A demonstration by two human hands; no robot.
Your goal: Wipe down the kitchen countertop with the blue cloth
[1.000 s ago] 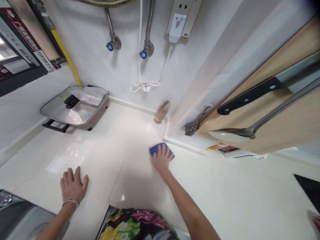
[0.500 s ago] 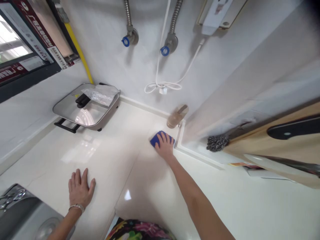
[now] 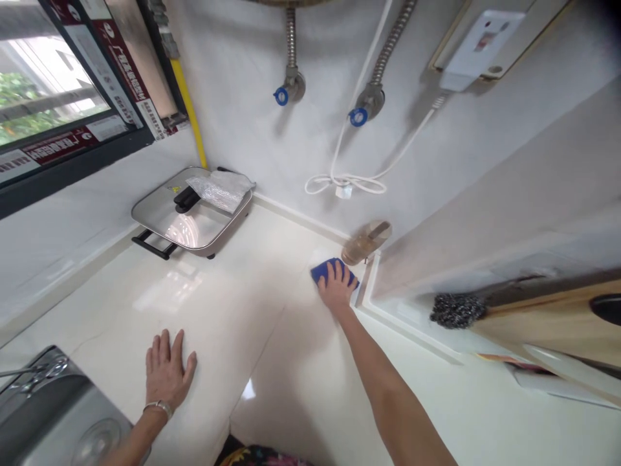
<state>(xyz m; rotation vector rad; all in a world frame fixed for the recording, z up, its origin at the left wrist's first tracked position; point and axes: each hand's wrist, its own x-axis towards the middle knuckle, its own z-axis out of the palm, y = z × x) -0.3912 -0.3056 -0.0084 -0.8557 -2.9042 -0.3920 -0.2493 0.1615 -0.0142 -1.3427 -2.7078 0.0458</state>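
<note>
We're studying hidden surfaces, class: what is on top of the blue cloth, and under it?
The right hand lies spread on top of the blue cloth. The white countertop shows around it; whatever is directly beneath is covered and cannot be seen.

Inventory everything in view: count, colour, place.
Cloth: 1, blue, near corner
Counter: 1, white, centre
Lidded pan: 1, grey, left
Wrapping: 1, clear, on pan
Valves: 2, blue-knobbed, back
Hoses: 2, silver, above valves
Cord: 1, white, back
Plug: 1, white, upper right
Pipe: 1, yellow, left
Window: 1, dark-framed, upper left
Scrubber: 1, grey, right
Board: 1, tan, right
Handle: 1, black, right
Sink: 1, grey, lower left
Unclear fitting: 1, brownish, corner
Clothing: 1, floral, bottom
Left hand: 1, on counter
Right hand: 1, on cloth
</note>
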